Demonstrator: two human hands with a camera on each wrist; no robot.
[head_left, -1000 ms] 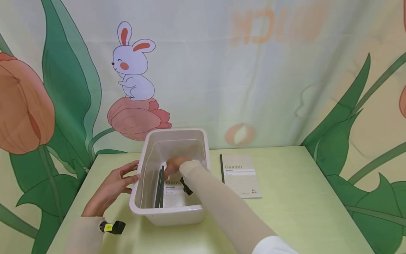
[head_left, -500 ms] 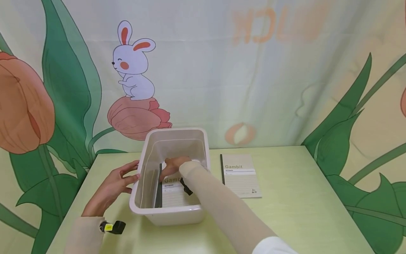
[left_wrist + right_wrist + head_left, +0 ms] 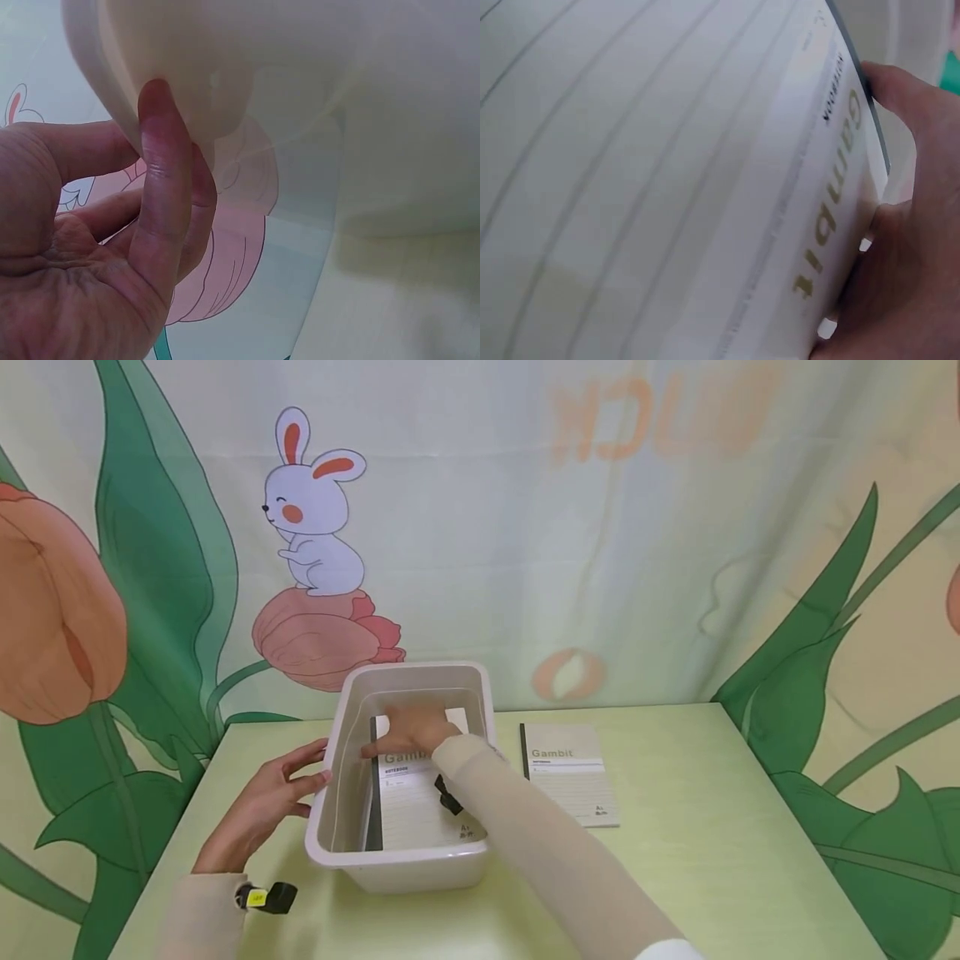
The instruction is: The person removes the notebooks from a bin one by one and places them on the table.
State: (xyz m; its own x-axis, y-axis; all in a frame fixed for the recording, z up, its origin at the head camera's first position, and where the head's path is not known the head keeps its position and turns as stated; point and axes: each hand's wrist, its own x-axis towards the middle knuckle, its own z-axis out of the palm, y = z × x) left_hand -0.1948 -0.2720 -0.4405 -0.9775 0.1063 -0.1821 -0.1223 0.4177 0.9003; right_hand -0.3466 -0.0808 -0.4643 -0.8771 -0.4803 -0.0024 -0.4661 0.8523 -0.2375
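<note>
A pale plastic bin [image 3: 408, 860] stands on the table, and my left hand [image 3: 270, 793] holds its left rim. The thumb and fingertips show close at that rim in the left wrist view. My right hand [image 3: 416, 729] reaches down inside the bin and grips a Gambit notebook [image 3: 420, 810] by its top end. In the right wrist view the thumb [image 3: 904, 90] lies at the dark spine, while the other fingers are partly hidden behind the cover. The notebook's lined cover faces up, tilted within the bin.
A second Gambit notebook [image 3: 570, 785] lies flat on the table to the right of the bin. The light green table [image 3: 712, 860] meets a printed curtain [image 3: 480, 527] at its back edge. Black wrist cameras sit on both sleeves.
My right hand has moved up and toward the bin's far end with the notebook, showing more of its cover. The left hand and the bin have stayed put.
</note>
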